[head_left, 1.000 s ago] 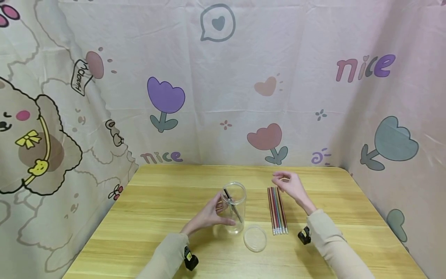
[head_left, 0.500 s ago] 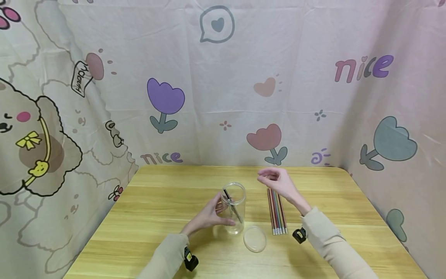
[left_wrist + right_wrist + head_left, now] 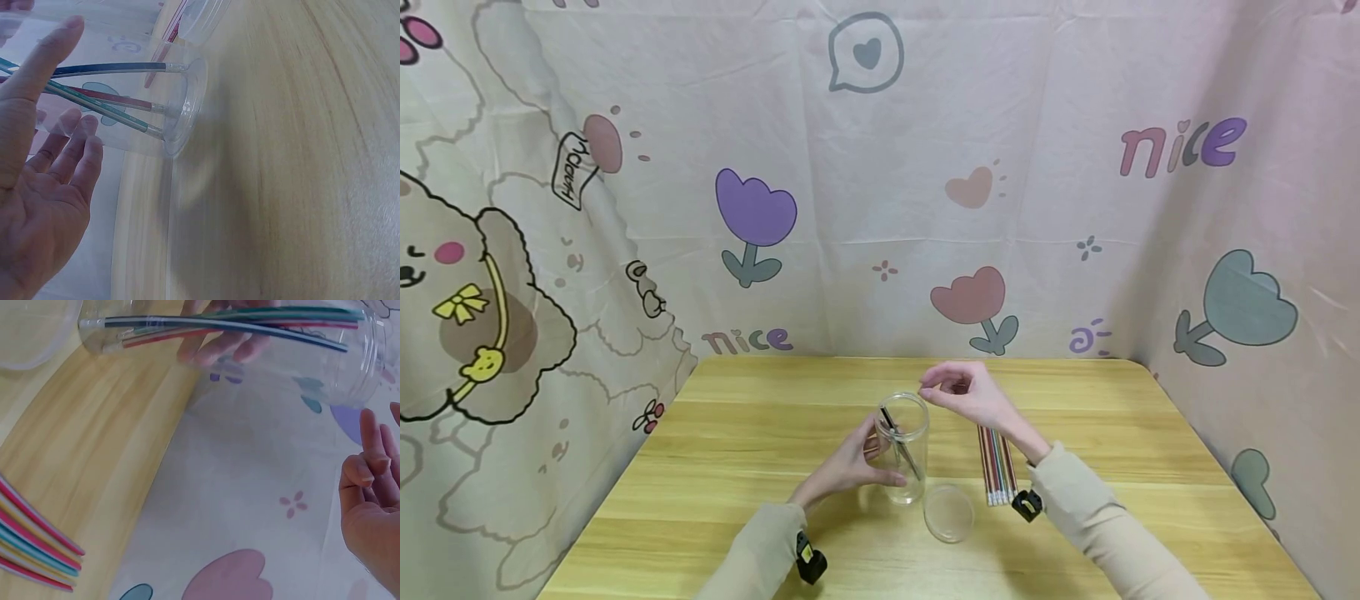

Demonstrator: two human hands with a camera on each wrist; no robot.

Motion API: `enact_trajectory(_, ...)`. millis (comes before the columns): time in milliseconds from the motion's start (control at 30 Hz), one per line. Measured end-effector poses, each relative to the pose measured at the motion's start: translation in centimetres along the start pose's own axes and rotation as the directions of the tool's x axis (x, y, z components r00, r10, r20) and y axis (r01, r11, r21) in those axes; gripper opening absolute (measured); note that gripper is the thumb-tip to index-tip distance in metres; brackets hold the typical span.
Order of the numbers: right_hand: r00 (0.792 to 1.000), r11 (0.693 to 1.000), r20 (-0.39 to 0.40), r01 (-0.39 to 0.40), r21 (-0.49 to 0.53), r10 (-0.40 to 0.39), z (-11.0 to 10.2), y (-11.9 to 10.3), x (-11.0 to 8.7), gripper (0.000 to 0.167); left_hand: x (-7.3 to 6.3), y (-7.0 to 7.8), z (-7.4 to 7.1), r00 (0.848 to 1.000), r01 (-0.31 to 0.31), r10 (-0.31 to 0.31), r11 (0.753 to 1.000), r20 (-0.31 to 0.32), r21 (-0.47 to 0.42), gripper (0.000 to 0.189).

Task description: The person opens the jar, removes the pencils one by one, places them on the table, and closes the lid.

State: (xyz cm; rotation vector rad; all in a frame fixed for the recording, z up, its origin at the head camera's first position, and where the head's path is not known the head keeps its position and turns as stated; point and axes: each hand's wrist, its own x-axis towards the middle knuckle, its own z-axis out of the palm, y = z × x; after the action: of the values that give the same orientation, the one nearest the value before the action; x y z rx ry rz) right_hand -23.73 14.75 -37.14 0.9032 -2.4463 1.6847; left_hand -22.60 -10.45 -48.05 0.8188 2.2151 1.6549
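A clear plastic jar point(image 3: 917, 446) stands upright, with my left hand point(image 3: 847, 462) gripping its left side, thumb in front and fingers round the far side. Inside lean a dark blue pencil point(image 3: 119, 69), a red pencil point(image 3: 125, 100) and a green pencil point(image 3: 112, 110), eraser ends down in the left wrist view. My right hand point(image 3: 972, 400) hovers beside the jar's rim, fingers loosely bent, with nothing visible between them. In the right wrist view that hand point(image 3: 374, 494) is apart from the open mouth. A row of several pencils point(image 3: 997, 467) lies on the table beneath my right forearm.
A round clear lid point(image 3: 949, 514) lies flat in front of the jar, left of the pencil row. The wooden table point(image 3: 745, 433) ends at a printed cloth backdrop point(image 3: 850, 200) behind and at both sides.
My right hand has moved left from above the far ends of the pencil row to beside the jar's rim. The left hand and jar have stayed in place.
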Motion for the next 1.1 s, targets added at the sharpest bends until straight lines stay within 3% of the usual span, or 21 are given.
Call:
enact_trajectory(267, 0.996, 0.995, 0.048, 0.072, -0.064, -0.069, 1.5, -0.5, 0.5, 0.016, 0.0, 0.0, 0.0, 1.000, 0.002, -0.002, 1.000, 0.000, -0.003, 0.101)
enact_trajectory(567, 0.995, 0.991, 0.088, 0.059, -0.124, -0.049, 2.7, -0.6, 0.7, 0.020, 0.0, -0.2, 0.0, 1.000, -0.007, 0.007, 1.000, 0.000, -0.007, 0.103)
enact_trajectory(700, 0.990, 0.968, 0.105, 0.111, -0.227, -0.089, 3.2, -0.7, 0.7, 0.015, -0.1, -0.1, 0.0, 1.000, -0.002, 0.002, 1.000, -0.001, -0.012, 0.106)
enact_trajectory(833, 0.984, 0.926, 0.118, 0.166, -0.340, -0.133, 3.5, -0.8, 0.8, 0.014, -0.1, -0.1, 0.0, 1.000, -0.001, 0.001, 1.000, 0.003, -0.013, 0.108)
enact_trajectory(1100, 0.981, 0.891, 0.131, 0.184, -0.415, -0.141, 4.0, -1.3, 1.5, 0.014, -0.1, -0.1, -0.1, 1.000, 0.000, 0.000, 1.000, 0.005, -0.006, 0.108)
